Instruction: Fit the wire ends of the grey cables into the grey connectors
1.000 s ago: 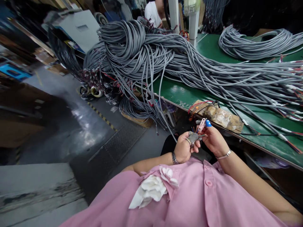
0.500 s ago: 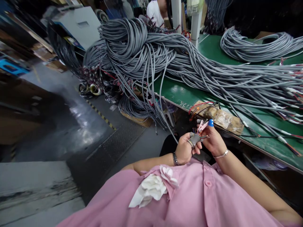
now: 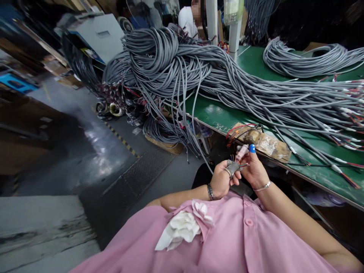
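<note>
My left hand (image 3: 223, 178), with grey tape or a cover on its thumb, is closed on the end of a grey cable (image 3: 207, 161). Thin coloured wires (image 3: 243, 165) fan out from its grip. Right beside it, my right hand (image 3: 254, 170) is closed around a small pink tool (image 3: 242, 152) among the wires; a blue cover sits on one fingertip. Both hands are in front of my body, close to the edge of the green table (image 3: 210, 110). The tool's tip and some fingers are hard to make out.
Long bundles of grey cable (image 3: 256, 85) lie across the table and hang over its left end. A taped cardboard piece (image 3: 270, 146) lies at the near edge. Another coil (image 3: 307, 60) is at the back right. A person (image 3: 187, 21) is behind the table.
The pink tool's two arms stood apart before and now look closer together. My hands have barely moved; the view has shifted slightly.
</note>
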{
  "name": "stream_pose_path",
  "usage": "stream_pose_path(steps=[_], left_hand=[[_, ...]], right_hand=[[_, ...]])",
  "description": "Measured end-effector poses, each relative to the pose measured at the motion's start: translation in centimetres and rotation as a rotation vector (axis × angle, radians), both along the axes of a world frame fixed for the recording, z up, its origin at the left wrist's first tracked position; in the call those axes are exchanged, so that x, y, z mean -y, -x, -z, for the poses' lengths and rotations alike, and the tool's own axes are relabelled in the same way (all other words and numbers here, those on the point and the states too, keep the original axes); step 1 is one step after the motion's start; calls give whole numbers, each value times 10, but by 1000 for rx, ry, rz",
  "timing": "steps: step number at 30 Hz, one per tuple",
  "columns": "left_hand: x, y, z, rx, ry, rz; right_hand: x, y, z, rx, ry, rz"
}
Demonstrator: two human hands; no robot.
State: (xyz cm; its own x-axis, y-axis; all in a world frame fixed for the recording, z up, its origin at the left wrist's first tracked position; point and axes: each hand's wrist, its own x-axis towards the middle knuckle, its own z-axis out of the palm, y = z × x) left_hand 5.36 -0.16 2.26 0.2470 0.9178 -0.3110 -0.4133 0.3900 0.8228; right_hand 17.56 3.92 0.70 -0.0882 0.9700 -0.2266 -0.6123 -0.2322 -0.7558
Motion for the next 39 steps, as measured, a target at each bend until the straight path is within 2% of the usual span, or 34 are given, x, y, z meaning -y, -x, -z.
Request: stream_pose_path(steps=[2,4,9,13,18,25,32,39], left_hand=[[2,2,-1,1,-3,-6],[4,4,0,-12,-18,-10],[7,9,2,-106,-90,-49],[3,10,2,-167,-102,-69],[0,8,3,-192,-121,-48],[0,3,1,-181,-132,-17],[-2,3,4,-194,-102,-15],[-1,5,7,-193,-93,-12]], right_hand=[[2,-1,1,-84,72,37],[3,-3,2,-128,111,14],[4,-7,-6,-101,126,-78],[5,-4,-13,-33,79,-9],[4,-1,-8,37,40,91],[-2,-2,-5,-3,104,-16],[-8,2,-2,-12,46,65],[-2,1,1,-105,103,34]])
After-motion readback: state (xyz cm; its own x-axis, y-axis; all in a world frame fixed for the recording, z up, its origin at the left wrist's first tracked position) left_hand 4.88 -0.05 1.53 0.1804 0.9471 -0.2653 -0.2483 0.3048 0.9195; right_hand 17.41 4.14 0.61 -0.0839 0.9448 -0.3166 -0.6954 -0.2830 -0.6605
